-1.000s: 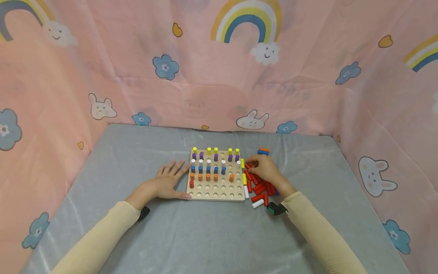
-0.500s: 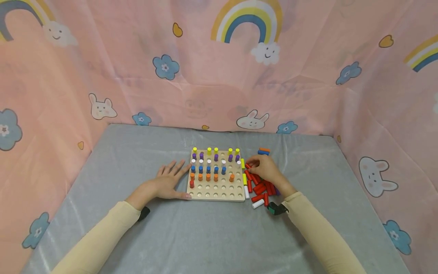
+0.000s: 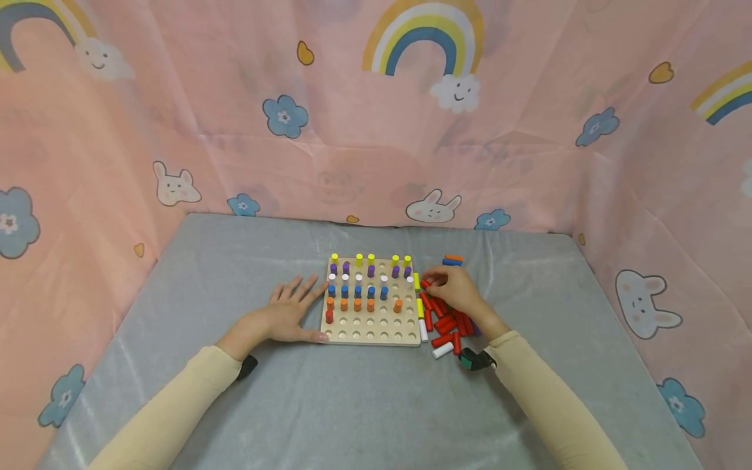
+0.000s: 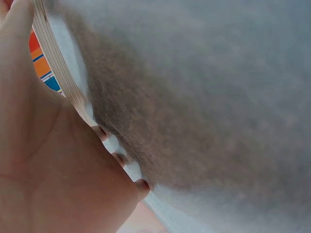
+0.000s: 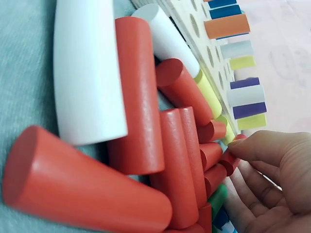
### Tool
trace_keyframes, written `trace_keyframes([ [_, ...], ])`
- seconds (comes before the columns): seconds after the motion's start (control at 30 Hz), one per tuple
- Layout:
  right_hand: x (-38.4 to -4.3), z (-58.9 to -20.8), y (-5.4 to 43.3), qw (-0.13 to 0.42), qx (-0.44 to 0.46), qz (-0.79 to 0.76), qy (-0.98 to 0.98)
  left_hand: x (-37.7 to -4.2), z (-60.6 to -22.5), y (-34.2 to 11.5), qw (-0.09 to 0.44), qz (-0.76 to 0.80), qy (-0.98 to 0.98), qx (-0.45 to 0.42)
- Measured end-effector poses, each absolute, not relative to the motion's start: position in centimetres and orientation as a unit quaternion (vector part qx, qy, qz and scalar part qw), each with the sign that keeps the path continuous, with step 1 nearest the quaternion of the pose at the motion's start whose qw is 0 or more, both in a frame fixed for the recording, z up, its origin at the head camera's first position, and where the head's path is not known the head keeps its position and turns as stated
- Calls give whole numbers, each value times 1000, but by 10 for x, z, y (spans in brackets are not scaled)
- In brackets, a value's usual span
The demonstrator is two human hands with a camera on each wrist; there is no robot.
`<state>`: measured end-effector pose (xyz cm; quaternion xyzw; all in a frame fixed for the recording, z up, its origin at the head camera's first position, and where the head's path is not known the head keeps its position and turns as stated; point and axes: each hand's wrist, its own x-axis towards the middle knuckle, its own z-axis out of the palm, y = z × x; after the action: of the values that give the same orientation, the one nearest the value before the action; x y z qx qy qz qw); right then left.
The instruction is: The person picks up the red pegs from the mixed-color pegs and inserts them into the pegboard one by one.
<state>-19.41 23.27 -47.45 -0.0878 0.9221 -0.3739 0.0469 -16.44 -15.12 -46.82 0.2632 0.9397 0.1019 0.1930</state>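
A wooden pegboard [image 3: 370, 329] lies on the grey cloth, with upright pegs in rows of yellow, purple, white, blue and orange. One red peg [image 3: 329, 317] stands at its left side. My left hand [image 3: 288, 316] is spread flat, its thumb and a fingertip touching the board's left edge. In the left wrist view the palm hides much of the board. Right of the board, my right hand [image 3: 458, 290] pinches a red peg [image 5: 231, 158] between thumb and fingers at the far end of a heap of loose red pegs [image 3: 446, 321].
Two white pegs [image 3: 443, 350] and two yellow pegs [image 3: 420, 308] lie among the loose ones beside the board. Behind the right hand are an orange and a blue peg [image 3: 452, 262]. A pink printed curtain [image 3: 364, 130] rises behind and beside the table.
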Motion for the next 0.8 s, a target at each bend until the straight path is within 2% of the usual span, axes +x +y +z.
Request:
trace_keyframes([
  [0.8, -187, -458, 230, 35, -54, -455, 888, -164, -467, -150, 198, 106, 939, 262],
])
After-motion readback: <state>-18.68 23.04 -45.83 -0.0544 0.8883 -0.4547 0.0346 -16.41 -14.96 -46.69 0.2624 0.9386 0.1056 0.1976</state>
